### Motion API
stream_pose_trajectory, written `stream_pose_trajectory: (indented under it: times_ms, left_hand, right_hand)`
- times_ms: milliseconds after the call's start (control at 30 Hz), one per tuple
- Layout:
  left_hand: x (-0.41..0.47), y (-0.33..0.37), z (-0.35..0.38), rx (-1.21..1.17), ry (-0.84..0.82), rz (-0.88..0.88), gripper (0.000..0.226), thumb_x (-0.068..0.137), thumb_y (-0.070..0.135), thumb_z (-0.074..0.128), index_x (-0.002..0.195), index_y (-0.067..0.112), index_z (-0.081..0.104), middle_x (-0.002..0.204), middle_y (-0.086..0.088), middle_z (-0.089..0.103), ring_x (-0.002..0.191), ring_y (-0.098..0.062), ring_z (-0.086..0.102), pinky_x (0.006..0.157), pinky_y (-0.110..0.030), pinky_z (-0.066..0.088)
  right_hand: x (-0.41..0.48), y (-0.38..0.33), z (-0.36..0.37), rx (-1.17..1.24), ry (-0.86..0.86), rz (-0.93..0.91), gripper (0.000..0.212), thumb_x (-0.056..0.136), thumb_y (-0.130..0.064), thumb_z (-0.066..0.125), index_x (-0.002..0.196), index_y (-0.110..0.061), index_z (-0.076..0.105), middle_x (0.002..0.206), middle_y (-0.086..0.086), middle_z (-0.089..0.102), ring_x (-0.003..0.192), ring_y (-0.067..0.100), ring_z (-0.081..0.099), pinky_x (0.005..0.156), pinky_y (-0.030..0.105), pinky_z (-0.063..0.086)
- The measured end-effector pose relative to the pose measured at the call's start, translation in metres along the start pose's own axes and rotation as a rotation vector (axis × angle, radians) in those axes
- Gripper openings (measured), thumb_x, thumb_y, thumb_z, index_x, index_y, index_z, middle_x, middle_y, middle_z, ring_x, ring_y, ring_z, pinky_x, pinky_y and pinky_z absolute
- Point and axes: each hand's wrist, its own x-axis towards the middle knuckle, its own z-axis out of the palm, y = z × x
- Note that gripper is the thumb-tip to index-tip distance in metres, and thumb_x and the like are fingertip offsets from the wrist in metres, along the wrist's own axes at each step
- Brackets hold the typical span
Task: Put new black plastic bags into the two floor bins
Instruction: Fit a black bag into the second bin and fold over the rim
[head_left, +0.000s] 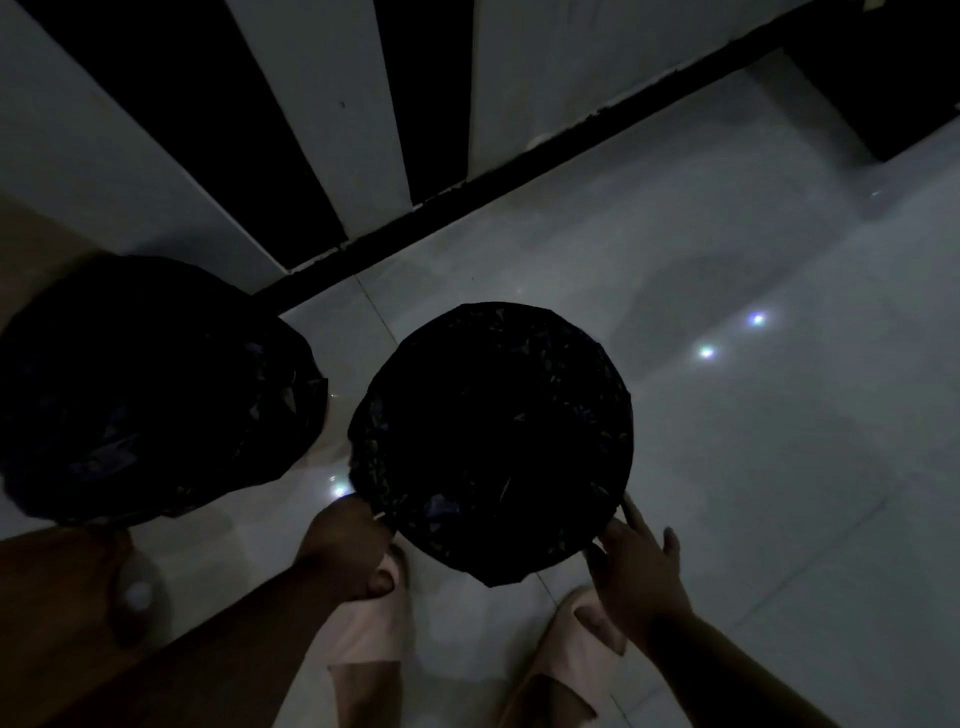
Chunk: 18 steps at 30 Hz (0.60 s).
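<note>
Two round floor bins stand on the pale tiles in dim light, each lined with a black plastic bag. The left bin (150, 389) sits against the wall. The middle bin (493, 441) stands in front of my feet, its black bag (519, 551) folded over the rim. My left hand (348, 545) is closed on the bag at the near left rim. At the near right rim my right hand (636, 571) has its fingers spread, fingertips touching the bag edge. A thin pale strip of the bin's rim (635, 512) shows beside it.
A wall with black and white vertical panels (363, 130) and a dark skirting strip runs diagonally behind the bins. My two feet in pale slippers (363, 639) stand just below the middle bin. A brown wooden surface (52, 623) lies at the lower left. Tiled floor extends to the right.
</note>
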Motion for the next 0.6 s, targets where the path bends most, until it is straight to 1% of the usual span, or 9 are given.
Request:
stream_pose_trajectory:
  times_ms: [67,100,133,200,267,367,467,533,600]
  left_hand:
    - [0.007,0.001,-0.004,-0.307,0.071,0.034,0.024,0.052,0.003,0.084,0.066,0.011,0.066,0.060,0.000,0.061,0.051,-0.012,0.058,0.041,-0.014,0.040]
    - [0.008,-0.002,0.002,-0.593,-0.002,-0.166,0.017,0.065,0.002,0.075,0.067,0.012,0.061,0.068,-0.004,0.060,0.062,-0.018,0.056,0.047,-0.017,0.040]
    - [0.004,-0.001,0.004,-0.907,0.106,-0.218,0.010,0.079,0.004,0.062,0.071,0.010,0.059,0.075,-0.006,0.058,0.068,-0.022,0.053,0.052,-0.021,0.041]
    - [-0.003,-0.007,0.007,-1.018,0.127,-0.387,0.011,0.089,0.015,0.051,0.085,0.009,0.059,0.083,-0.006,0.059,0.078,-0.026,0.054,0.072,-0.041,0.045]
    - [-0.015,-0.002,0.010,-0.957,0.211,-0.359,0.021,0.090,0.034,0.051,0.103,0.017,0.053,0.088,-0.002,0.055,0.082,-0.025,0.054,0.084,-0.055,0.048]
    - [-0.024,0.003,0.014,-0.934,0.231,-0.171,0.043,0.086,0.049,0.053,0.127,0.041,0.041,0.102,0.005,0.053,0.093,-0.023,0.052,0.087,-0.053,0.049]
    - [-0.030,0.018,0.010,-0.974,-0.024,-0.083,0.052,0.084,0.045,0.056,0.129,0.058,0.032,0.109,0.015,0.056,0.096,-0.017,0.055,0.080,-0.044,0.048]
    - [-0.024,0.023,0.008,-0.923,-0.028,-0.090,0.051,0.086,0.038,0.058,0.129,0.053,0.036,0.113,0.009,0.058,0.096,-0.021,0.056,0.089,-0.049,0.043]
    - [-0.017,0.027,0.006,-0.920,-0.005,-0.134,0.035,0.089,0.027,0.057,0.121,0.040,0.048,0.115,-0.003,0.061,0.094,-0.027,0.059,0.086,-0.049,0.045]
  right_hand:
    - [0.003,0.002,0.000,0.313,0.015,0.143,0.039,0.094,-0.017,0.041,0.133,-0.021,0.046,0.145,-0.002,0.043,0.135,0.027,0.036,0.109,0.051,0.032]
    - [0.003,0.001,-0.003,0.480,0.041,0.213,0.032,0.093,-0.012,0.044,0.123,-0.015,0.057,0.134,0.008,0.056,0.117,0.027,0.053,0.096,0.041,0.044]
    - [0.003,-0.001,-0.008,0.605,0.104,0.277,0.028,0.092,-0.008,0.046,0.114,-0.011,0.062,0.124,0.013,0.063,0.100,0.023,0.060,0.085,0.036,0.047]
    - [0.003,-0.004,-0.018,0.827,0.294,0.432,0.029,0.090,-0.008,0.050,0.116,-0.013,0.060,0.119,0.014,0.065,0.090,0.018,0.060,0.077,0.032,0.046]
    - [0.003,-0.010,-0.032,1.137,0.439,0.572,0.042,0.090,-0.023,0.054,0.131,-0.020,0.046,0.130,0.012,0.057,0.104,0.022,0.058,0.089,0.039,0.045]
    - [0.004,-0.027,-0.056,1.479,0.351,0.581,0.067,0.084,-0.049,0.056,0.141,-0.035,0.024,0.148,0.003,0.037,0.129,0.027,0.042,0.102,0.051,0.031]
    - [0.009,-0.043,-0.075,1.419,0.174,0.327,0.091,0.069,-0.057,0.064,0.144,-0.039,0.015,0.154,0.001,0.027,0.130,0.021,0.039,0.095,0.037,0.037]
    - [0.022,-0.048,-0.086,1.193,0.169,0.156,0.101,0.061,-0.055,0.071,0.144,-0.035,0.018,0.148,-0.001,0.038,0.119,0.013,0.048,0.085,0.027,0.045]
    - [0.040,-0.052,-0.097,0.969,0.183,0.081,0.082,0.070,-0.055,0.069,0.139,-0.036,0.031,0.137,-0.005,0.052,0.112,0.011,0.055,0.092,0.035,0.049]
